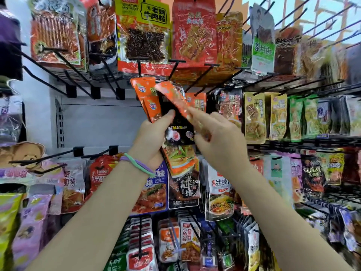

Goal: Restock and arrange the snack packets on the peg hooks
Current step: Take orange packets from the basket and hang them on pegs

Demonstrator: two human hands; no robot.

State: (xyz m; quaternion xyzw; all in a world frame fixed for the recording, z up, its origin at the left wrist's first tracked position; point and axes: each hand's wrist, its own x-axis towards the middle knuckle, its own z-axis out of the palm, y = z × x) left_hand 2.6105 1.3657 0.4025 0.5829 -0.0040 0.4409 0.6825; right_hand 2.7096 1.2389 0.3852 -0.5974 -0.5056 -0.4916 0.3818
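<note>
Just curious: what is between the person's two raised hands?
In the head view, a stack of orange-and-black plastic snack packets lies between the left hand and right hand; both grip it.

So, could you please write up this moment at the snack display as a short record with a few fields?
setting: shop wall of black peg hooks hung with snack packets
left hand: grips a stack of orange and black packets, thumb across the front
right hand: pinches one orange packet, tilted and blurred, at the top of the stack
left wrist: purple and green bands
nearby gap: bare grey back panel left of the hands
packet on hook: not yet
</note>
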